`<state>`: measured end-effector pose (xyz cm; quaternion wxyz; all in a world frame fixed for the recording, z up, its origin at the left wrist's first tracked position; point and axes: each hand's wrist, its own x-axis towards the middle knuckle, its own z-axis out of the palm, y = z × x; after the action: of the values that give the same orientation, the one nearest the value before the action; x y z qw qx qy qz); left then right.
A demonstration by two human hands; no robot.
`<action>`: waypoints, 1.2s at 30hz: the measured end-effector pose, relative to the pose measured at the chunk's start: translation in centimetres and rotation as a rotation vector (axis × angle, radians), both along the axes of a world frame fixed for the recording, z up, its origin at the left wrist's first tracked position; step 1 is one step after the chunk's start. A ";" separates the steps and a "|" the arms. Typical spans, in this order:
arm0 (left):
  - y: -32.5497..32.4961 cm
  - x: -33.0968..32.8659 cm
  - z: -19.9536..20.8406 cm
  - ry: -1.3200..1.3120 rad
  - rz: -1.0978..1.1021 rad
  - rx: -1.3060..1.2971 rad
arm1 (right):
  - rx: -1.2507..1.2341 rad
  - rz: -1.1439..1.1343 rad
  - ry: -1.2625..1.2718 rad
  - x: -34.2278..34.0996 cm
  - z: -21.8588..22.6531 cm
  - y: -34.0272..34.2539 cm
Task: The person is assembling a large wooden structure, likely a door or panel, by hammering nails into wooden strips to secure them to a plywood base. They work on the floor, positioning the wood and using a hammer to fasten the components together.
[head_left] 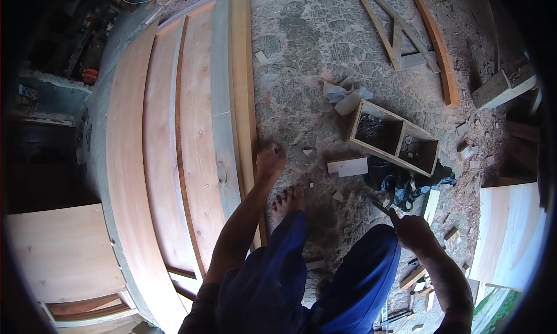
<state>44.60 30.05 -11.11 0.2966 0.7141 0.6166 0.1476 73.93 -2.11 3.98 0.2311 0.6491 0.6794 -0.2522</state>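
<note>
A long wooden panel frame (pixel 194 131) of pale boards and rails lies on the floor to my left. My left hand (pixel 271 162) is closed against the outer edge of its right-hand rail (pixel 243 90); whatever the fingers may hold is hidden. Over by my right knee, my right hand (pixel 415 232) is wrapped round the dark handle of what looks like a hammer (pixel 380 206), its metal end pointing left and away from me. Just beyond lies a two-compartment wooden box (pixel 400 138) with nails and small metal pieces inside.
A small wood block (pixel 347 167) and black plastic (pixel 400 186) lie beside the box. Farther off are a triangular wooden frame (pixel 397 32) and a long orange-brown beam (pixel 438 50). Offcuts litter the rough floor on the right, near a pale panel (pixel 505 235). My bare foot (pixel 288 202) is beside the rail.
</note>
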 end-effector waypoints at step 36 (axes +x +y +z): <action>-0.9 -1.3 -0.5 0.085 -0.252 0.018 | -0.036 0.006 0.046 0.0 -1.0 0.9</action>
<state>43.33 29.14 -11.59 0.2803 0.7941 0.5327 0.0844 73.95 -1.18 2.99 0.2281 0.6367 0.6819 -0.2785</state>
